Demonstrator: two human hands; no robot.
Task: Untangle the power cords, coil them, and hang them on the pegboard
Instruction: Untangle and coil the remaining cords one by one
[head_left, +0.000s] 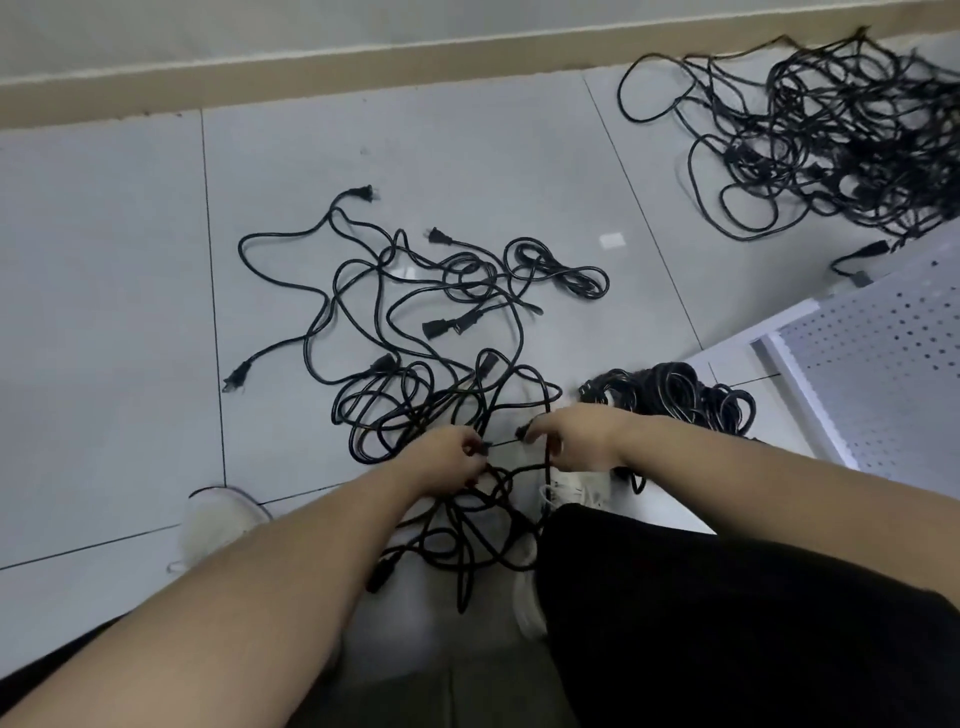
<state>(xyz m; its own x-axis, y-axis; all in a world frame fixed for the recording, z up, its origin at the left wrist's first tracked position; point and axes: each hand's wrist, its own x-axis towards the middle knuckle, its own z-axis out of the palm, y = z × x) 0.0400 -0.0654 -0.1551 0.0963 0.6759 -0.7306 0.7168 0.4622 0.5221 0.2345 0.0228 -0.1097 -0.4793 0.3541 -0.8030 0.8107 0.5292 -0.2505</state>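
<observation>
From the head camera, both bare forearms are reaching forward and down from the lower edge toward the middle of the view. The left hand (451, 456) is curling its fingers round a short taut stretch of thin black power cord (503, 442), pinching it at one end; the right hand (574, 435), just to its 3 o'clock, is pinching the other end of that same stretch, knuckles up, wrist bent inward. The two hands are sitting near each other but apart — the cord is running straight between them.

The loose tangle of black power cords (415, 322) is sprawling on the pale grey tiled floor (104, 291) at 12 o'clock from the hands, plugs sticking out at its edges. A tighter bundle of black cords (675, 389) is lying at 2 o'clock, just beside the white perforated metal pegboard (872, 364). A larger dark heap of cords (841, 135) is lying well apart — far toward 1 o'clock. A white shoe (218, 519) is resting at 8 o'clock.
</observation>
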